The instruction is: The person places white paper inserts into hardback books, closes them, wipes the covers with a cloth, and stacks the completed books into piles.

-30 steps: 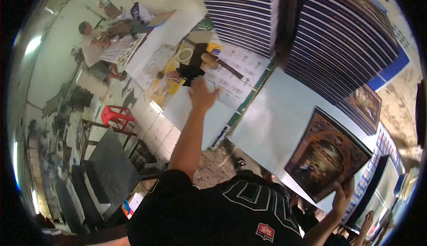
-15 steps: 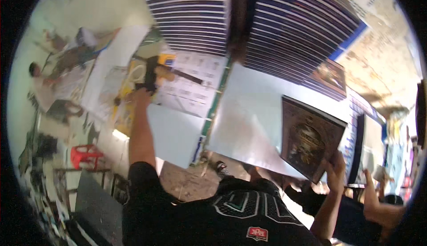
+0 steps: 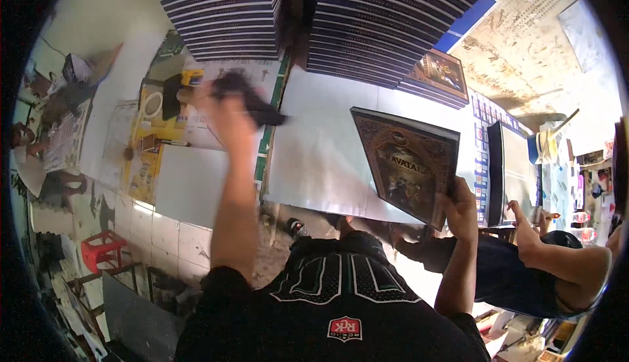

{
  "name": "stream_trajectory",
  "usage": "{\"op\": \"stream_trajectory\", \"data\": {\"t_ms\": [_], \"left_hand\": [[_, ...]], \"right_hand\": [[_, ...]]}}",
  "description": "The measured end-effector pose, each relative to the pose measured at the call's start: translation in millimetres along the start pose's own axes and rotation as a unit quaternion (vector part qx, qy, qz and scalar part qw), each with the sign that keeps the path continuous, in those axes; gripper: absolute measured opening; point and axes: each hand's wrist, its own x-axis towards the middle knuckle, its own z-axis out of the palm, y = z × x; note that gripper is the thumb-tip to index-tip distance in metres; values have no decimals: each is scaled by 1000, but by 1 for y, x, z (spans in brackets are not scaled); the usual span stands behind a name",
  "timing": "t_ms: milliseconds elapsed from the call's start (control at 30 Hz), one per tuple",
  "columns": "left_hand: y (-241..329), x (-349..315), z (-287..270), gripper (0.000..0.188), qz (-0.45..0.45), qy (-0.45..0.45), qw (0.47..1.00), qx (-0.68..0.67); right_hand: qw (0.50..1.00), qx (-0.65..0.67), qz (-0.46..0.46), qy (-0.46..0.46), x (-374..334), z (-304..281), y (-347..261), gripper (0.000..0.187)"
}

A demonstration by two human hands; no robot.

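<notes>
My left hand, smeared by motion, is raised over the table and closed on a black cloth that hangs out to its right. My right hand grips the lower right edge of a dark brown hardcover book with an ornate gold frame and small figures on its cover. The book is tilted up, and its thumb-side corner sits in my fingers; I cannot tell whether its far edge touches the white table sheet.
Two tall stacks of dark books stand at the back. Several brown-covered books lie beside the right stack. A tape roll rests on a yellow mat at left. Another person's arm works at right. A red stool stands lower left.
My left hand has come away from the yellow mat area and moved right, now carrying the black cloth. The book stays in my right hand; the whole view has shifted.
</notes>
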Motion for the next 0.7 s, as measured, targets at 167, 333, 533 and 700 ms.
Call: {"op": "stream_trajectory", "data": {"t_ms": [167, 333, 533, 700], "left_hand": [[-32, -95, 103, 34, -41, -263, 951, 160], [2, -125, 129, 27, 15, -292, 956, -17], [82, -145, 143, 31, -52, -398, 901, -166], [88, -53, 115, 33, -49, -148, 984, -85]], "right_hand": [[992, -111, 47, -28, -4, 24, -49, 36], [993, -102, -49, -21, -7, 38, -53, 35], [986, -126, -110, -9, 2, 49, -57, 32], [984, -138, -106, -24, 22, 34, -55, 38]]}}
